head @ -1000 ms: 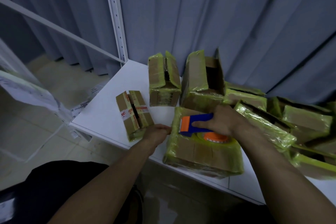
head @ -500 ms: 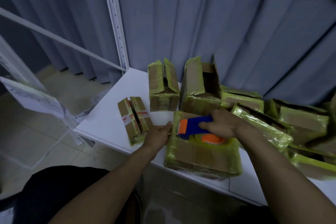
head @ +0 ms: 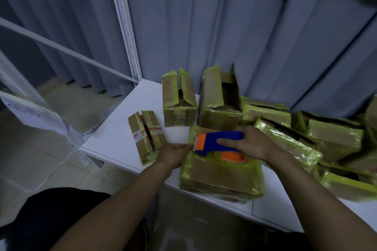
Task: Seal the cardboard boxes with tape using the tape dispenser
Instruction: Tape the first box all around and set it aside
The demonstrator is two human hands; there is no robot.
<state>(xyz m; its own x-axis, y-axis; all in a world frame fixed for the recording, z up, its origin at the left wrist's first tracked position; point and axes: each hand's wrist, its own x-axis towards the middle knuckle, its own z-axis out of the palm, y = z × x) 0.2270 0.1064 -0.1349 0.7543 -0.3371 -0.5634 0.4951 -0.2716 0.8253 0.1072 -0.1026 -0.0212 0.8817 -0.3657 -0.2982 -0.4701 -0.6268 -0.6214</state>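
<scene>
A: What is hung behind the post (head: pixel 123 16)?
B: A grey pleated curtain (head: pixel 244 36), drawn shut.
A: And what is fixed to the post?
B: A white shelf (head: pixel 126 128) to its right, a slanted rail (head: pixel 61 47) to its left. Left of the post, a pale floor (head: pixel 24 159) is seen, dimly lit, with printed papers (head: pixel 30 112) heaped.

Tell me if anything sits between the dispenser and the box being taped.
Nothing visible does. The right hand holds the dispenser directly over the box top; the left hand is at the dispenser's front.
</scene>
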